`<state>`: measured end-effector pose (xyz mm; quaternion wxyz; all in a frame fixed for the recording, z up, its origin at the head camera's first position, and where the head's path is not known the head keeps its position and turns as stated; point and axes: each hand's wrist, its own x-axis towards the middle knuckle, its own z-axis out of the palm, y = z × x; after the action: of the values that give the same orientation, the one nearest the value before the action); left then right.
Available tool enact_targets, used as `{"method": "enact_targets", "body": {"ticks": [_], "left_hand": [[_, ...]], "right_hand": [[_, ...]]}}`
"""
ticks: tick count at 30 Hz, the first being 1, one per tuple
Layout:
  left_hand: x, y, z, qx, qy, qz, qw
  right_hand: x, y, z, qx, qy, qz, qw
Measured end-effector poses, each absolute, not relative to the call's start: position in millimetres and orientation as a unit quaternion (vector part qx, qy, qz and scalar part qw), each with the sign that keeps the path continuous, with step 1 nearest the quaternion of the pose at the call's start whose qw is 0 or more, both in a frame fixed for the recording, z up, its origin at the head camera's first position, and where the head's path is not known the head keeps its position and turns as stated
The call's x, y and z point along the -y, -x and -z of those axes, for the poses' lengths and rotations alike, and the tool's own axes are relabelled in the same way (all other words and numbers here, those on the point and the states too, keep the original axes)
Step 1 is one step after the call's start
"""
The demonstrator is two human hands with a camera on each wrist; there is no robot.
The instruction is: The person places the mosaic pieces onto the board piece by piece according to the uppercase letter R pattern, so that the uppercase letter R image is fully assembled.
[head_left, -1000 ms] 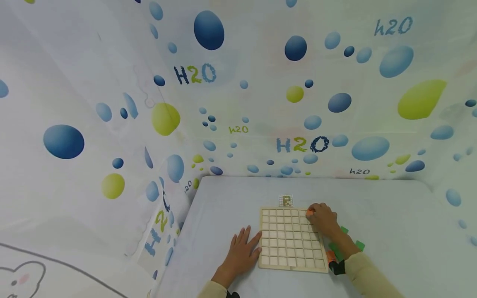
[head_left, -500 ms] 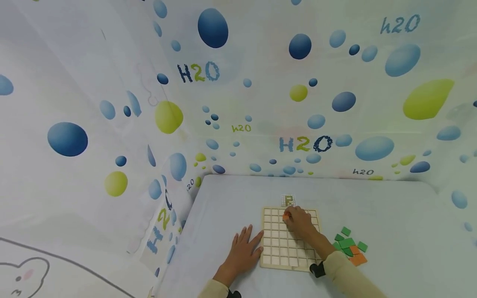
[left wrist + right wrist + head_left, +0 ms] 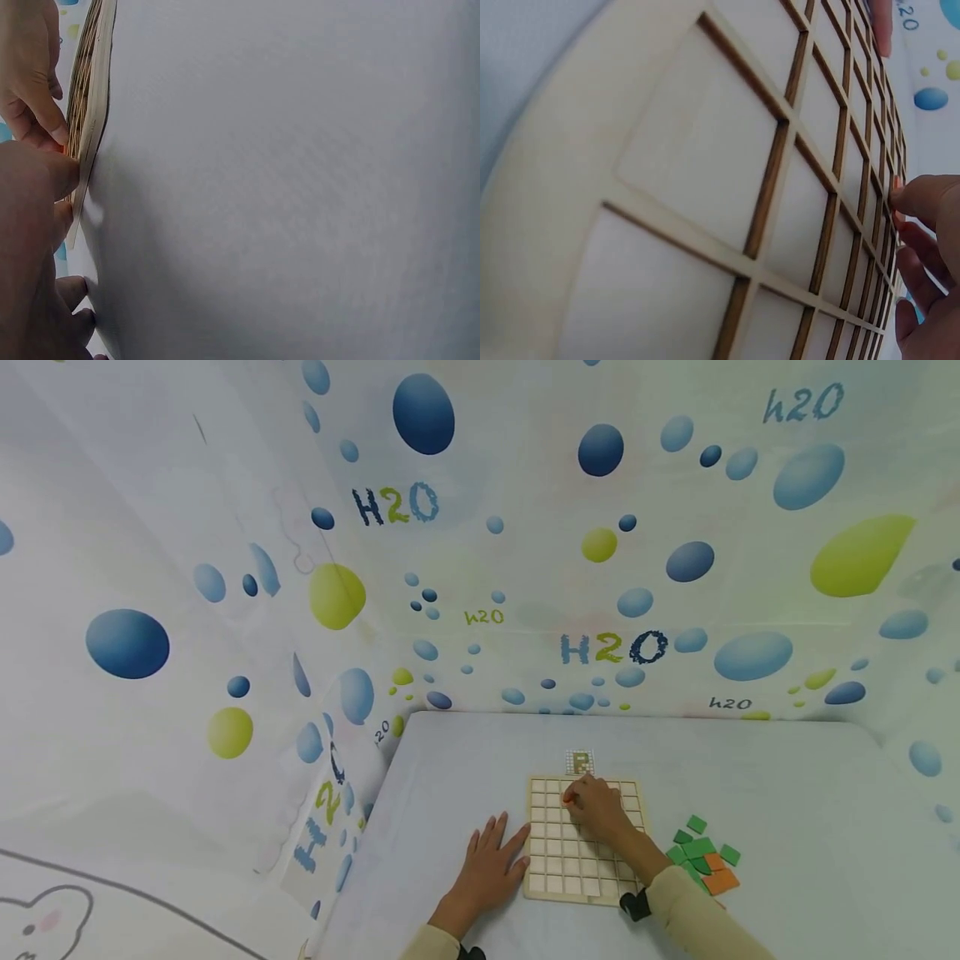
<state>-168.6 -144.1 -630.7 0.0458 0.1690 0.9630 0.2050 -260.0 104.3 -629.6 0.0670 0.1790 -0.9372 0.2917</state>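
A pale wooden board (image 3: 546, 870) divided into square cells lies on the table. Over its upper rows, left of the middle, my right hand (image 3: 597, 808) pinches a small orange tile (image 3: 567, 798) between thumb and fingers. In the right wrist view the tile (image 3: 897, 196) shows at the fingertips, right at the far cells. My left hand (image 3: 486, 870) rests spread beside the board's left edge, thumb and index finger touching the frame. The left wrist view has the left hand (image 3: 26, 240) close up, with the right hand (image 3: 31, 79) beyond it.
Several loose green tiles (image 3: 699, 847) and orange tiles (image 3: 722, 882) lie in a pile right of the board. A small grid card (image 3: 580, 762) with a yellowish pattern lies just behind it. Bubble-printed curtains (image 3: 480, 568) close off the back and left.
My right hand has moved left with the orange tile, from the board's upper right corner to left of its middle, exposing the tile pile. The left hand stays put.
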Motion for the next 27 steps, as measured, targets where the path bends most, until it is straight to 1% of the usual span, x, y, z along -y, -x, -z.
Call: {"method": "enact_targets", "body": {"ticks": [8,10,16,17,23,27], "left_hand": [[145.3,168.1,634.8,-0.964,-0.164,-0.201,0.05],[145.4,168.1,635.0,-0.965,-0.164,-0.199,0.05],[145.5,170.4,637.8,-0.965,-0.168,-0.197,0.048],[145.6,170.6,638.5,-0.964,-0.169,-0.198,0.048],[146.4,171.8,644.2,-0.964,-0.17,-0.203,0.04],[146.4,172.5,644.5,-0.963,-0.17,-0.207,0.042]], "right_hand": [[-104.4,258.7,631.9,0.934,-0.19,-0.29,0.085],[-105.3,258.1,633.5,0.931,-0.195,-0.293,0.101],[-119.7,252.0,639.2,0.9,-0.238,-0.317,0.181],[-124.2,250.6,639.4,0.897,-0.239,-0.323,0.184],[-159.6,240.8,633.3,0.918,-0.171,-0.334,0.129],[-191.6,235.0,626.2,0.936,-0.112,-0.315,0.114]]}}
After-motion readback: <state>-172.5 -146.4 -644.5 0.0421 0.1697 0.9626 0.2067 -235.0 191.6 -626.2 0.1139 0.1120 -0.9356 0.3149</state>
